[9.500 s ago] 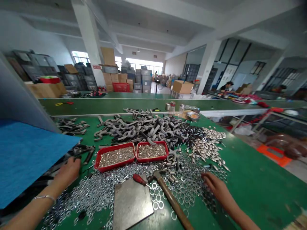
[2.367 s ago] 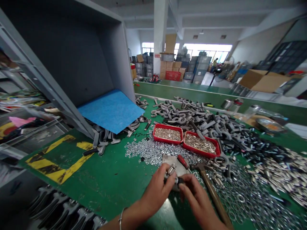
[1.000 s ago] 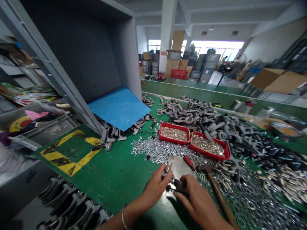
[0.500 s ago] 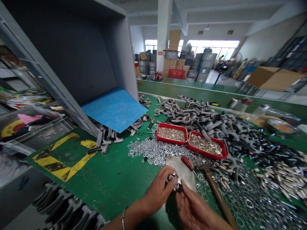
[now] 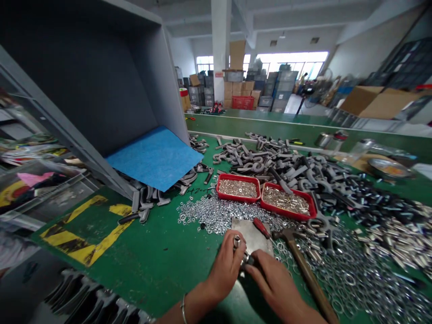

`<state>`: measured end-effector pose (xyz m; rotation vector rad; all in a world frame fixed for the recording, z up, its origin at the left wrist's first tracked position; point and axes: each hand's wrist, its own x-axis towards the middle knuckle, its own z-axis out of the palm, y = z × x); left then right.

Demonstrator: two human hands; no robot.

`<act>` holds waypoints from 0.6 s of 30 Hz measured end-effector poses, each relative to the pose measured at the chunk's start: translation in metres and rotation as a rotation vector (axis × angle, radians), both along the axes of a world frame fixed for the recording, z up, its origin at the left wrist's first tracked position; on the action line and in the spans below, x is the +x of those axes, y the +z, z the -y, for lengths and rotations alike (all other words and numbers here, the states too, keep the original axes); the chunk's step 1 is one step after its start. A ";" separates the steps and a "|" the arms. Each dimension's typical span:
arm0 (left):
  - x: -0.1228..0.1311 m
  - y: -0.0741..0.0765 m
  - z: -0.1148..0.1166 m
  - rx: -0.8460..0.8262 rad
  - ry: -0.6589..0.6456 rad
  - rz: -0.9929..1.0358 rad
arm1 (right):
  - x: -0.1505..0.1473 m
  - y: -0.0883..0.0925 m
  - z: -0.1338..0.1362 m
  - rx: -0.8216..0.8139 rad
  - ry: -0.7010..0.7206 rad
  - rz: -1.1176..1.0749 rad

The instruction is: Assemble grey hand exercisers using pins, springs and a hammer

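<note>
My left hand (image 5: pixel 226 265) and my right hand (image 5: pixel 273 279) are close together and both pinch a small threaded metal fitting (image 5: pixel 241 257), which is partly hidden by my fingers. They are above a scuffed steel plate (image 5: pixel 253 238). Just beyond the plate lies a red-handled screwdriver (image 5: pixel 260 227). A claw hammer (image 5: pixel 305 272) rests to the right of my right hand, its wooden handle pointing toward me. Loose steel washers (image 5: pixel 205 213) are scattered across the green mat beyond and to the right of the plate.
Two red trays (image 5: pixel 238 187) of small metal parts stand beyond the plate. Grey hook-shaped parts (image 5: pixel 270 162) are heaped behind them. A blue sheet (image 5: pixel 153 157) hangs from a grey bin (image 5: pixel 84 81) at left. Yellow-black tape (image 5: pixel 84 229) marks the mat.
My hands have drawn closer together around the fitting, and its threaded end now stands more upright. The view has shifted slightly to the left.
</note>
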<state>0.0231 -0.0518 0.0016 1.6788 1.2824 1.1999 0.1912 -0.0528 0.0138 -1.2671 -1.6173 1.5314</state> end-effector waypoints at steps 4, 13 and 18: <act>-0.001 -0.005 0.006 0.105 -0.121 -0.084 | -0.002 -0.003 0.003 -0.304 0.167 -0.129; 0.010 0.005 -0.029 0.058 -0.275 -0.471 | 0.010 -0.020 0.004 -0.234 0.133 -0.086; 0.021 -0.001 -0.077 0.065 -0.322 -0.882 | 0.055 -0.020 -0.005 0.226 0.044 0.350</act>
